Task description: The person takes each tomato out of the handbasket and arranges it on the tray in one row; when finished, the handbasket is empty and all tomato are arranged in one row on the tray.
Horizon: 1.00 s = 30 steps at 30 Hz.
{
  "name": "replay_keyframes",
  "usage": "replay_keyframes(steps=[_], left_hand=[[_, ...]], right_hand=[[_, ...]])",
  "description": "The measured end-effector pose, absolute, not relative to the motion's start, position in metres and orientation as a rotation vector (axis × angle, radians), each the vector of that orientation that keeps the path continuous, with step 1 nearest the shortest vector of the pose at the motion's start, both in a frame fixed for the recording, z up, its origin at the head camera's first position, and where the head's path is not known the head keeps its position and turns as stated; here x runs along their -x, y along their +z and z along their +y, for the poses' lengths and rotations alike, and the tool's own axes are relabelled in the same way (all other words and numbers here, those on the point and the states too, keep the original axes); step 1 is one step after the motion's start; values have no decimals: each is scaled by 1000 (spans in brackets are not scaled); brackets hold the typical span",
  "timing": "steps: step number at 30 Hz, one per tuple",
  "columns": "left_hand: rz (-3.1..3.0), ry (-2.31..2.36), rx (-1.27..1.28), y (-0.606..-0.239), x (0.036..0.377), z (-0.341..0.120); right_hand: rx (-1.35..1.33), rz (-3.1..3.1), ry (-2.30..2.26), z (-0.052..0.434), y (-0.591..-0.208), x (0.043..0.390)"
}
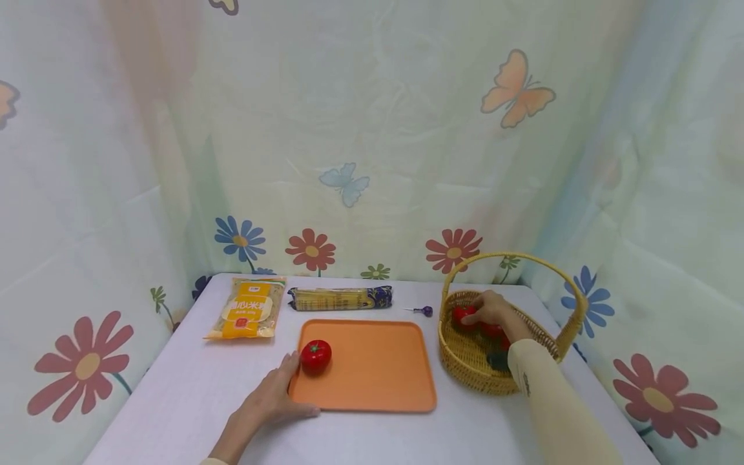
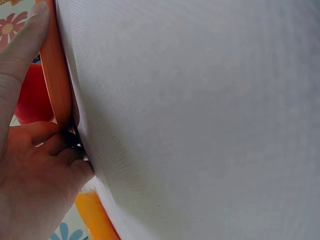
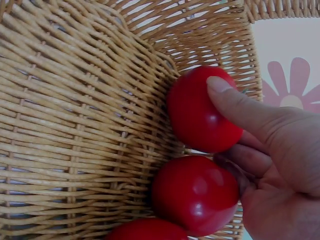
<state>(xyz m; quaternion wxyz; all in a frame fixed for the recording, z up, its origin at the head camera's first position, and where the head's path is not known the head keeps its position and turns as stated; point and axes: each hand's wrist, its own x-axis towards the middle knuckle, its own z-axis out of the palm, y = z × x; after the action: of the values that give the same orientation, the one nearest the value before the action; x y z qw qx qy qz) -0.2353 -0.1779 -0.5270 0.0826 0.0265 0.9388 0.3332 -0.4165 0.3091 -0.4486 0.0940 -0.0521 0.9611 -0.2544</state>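
At the far left of the white table (image 1: 174,400) lies a yellow flat packet of grain (image 1: 247,309), and just right of it a long yellow-and-dark packet of noodles (image 1: 340,298). The left hand (image 1: 273,400) rests flat on the table at the near-left corner of the shallow orange plastic tray (image 1: 372,381), its fingers (image 2: 20,50) lying loose against the rim and gripping nothing. A round red tomato (image 1: 316,356) sits on the tray just beside those fingertips. A small purple object (image 1: 426,311) lies between the tray and the woven wicker basket with a hoop handle (image 1: 465,361). Inside the basket the right hand (image 1: 494,310) curls its fingers (image 3: 240,110) round a second red tomato (image 3: 197,110), which touches another below it (image 3: 195,192). To lift it cleanly, the grip should probably wrap further round the tomato, rise straight up clear of its neighbours and pass under or beside the handle; the left hand steadying the tray looks helpful.
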Motion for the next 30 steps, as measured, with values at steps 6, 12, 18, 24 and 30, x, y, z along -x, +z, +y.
replay_keyframes(steps=[6,12,18,24,30], left_hand=[[2802,994,-58,-527,234,-177],[2801,1026,-120,-529,235,-178],[2793,1041,-96,-531,234,-180],[2798,1026,-94,-528,234,-178],[2800,1020,-90,-526,233,-179]], right_hand=[[183,2891,-797,307,-449,409],[168,2898,-859,307,-448,407],[257,2944,-876,305,-431,394],[233,2961,-987,298,-394,351],[358,2891,-1165,281,-370,309]])
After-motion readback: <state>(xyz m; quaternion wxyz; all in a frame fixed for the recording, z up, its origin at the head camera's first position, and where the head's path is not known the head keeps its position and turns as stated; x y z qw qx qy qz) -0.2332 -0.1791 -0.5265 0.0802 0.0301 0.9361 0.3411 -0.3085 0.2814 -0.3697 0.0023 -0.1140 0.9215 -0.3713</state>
